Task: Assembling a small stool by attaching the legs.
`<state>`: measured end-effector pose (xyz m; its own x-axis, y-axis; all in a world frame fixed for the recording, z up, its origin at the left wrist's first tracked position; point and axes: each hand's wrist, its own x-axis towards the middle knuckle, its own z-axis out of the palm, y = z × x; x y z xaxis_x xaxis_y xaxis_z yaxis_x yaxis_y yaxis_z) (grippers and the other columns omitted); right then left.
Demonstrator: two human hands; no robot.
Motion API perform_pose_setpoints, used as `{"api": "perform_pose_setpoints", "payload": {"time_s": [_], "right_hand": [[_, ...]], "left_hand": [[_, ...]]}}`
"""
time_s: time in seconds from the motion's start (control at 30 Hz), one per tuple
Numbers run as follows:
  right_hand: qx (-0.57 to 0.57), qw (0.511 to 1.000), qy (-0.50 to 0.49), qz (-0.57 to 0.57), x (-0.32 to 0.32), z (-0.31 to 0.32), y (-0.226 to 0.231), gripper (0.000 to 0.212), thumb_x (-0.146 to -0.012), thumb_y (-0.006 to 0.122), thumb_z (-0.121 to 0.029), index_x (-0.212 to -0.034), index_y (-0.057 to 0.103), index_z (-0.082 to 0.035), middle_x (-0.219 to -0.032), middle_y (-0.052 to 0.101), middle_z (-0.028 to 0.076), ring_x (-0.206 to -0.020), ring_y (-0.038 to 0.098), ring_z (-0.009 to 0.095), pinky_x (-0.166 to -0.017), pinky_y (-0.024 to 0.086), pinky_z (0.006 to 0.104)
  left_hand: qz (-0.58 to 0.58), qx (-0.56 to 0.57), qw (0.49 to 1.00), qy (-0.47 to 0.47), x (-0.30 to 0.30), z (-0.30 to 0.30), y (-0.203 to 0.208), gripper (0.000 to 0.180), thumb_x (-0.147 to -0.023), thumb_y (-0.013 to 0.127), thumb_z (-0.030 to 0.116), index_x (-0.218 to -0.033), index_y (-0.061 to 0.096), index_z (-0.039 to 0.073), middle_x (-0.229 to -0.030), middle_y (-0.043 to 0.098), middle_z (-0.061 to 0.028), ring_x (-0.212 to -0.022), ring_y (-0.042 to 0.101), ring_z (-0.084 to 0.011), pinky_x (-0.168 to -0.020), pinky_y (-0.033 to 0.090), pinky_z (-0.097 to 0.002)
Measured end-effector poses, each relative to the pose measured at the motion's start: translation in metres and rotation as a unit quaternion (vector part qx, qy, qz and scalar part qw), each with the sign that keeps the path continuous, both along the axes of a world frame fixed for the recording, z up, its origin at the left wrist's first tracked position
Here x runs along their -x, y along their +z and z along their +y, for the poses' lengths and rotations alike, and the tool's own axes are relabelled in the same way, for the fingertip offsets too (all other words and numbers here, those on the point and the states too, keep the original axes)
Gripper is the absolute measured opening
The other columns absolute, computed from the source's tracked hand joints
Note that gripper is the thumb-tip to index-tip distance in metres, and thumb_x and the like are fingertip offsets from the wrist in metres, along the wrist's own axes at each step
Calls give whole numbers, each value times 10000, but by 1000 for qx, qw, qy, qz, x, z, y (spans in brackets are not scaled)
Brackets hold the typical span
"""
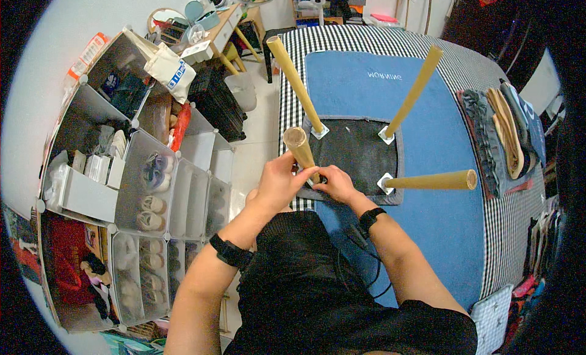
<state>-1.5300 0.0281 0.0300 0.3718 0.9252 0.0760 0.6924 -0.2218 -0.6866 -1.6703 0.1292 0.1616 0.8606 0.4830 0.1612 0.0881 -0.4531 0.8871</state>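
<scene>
An upturned stool with a black cloth underside (348, 148) lies on a blue towel (436, 227). Its near-left wooden leg (298, 144) points up toward me. My left hand (281, 183) closes round the lower part of this leg, thumb toward its base. Beside that base, my right hand (337, 184) has thumb and finger pressed together; whatever they pinch is hidden. White metal plates join the far-left leg (296, 83), the far-right leg (416, 89) and the near-right leg (433, 180) to the underside. Black bands circle both my wrists.
A black-and-white checked bed cover (497, 245) spreads under the towel. Folded clothes (503, 135) lie at the right. Black cords (369, 257) run beside my lap. On the left stands a cube shelf (143, 190) with shoes; a black suitcase (215, 98) stands beyond it.
</scene>
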Motion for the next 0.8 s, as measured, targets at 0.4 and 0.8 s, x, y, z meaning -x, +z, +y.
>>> {"api": "perform_pose_setpoints", "payload": {"time_s": [0.4,0.8], "right_hand": [[-18,1000,16,-7,-1,-1,-6,305,-704,689,-266,-977,623,-146,-907,624,34,-901,538,250,-788,443,357],[-15,1000,-13,-1,1,0,-7,362,-681,709,-289,-1001,622,-144,-941,628,31,-901,549,240,-792,449,351]], "left_hand": [[-30,123,974,-186,0,25,7,290,-788,643,87,-1056,546,34,-935,611,-64,-861,591,-161,-759,480,-301],[44,-196,971,129,6,-1,-17,294,-733,698,177,-971,604,34,-805,646,-108,-740,637,-216,-665,493,-301]]}}
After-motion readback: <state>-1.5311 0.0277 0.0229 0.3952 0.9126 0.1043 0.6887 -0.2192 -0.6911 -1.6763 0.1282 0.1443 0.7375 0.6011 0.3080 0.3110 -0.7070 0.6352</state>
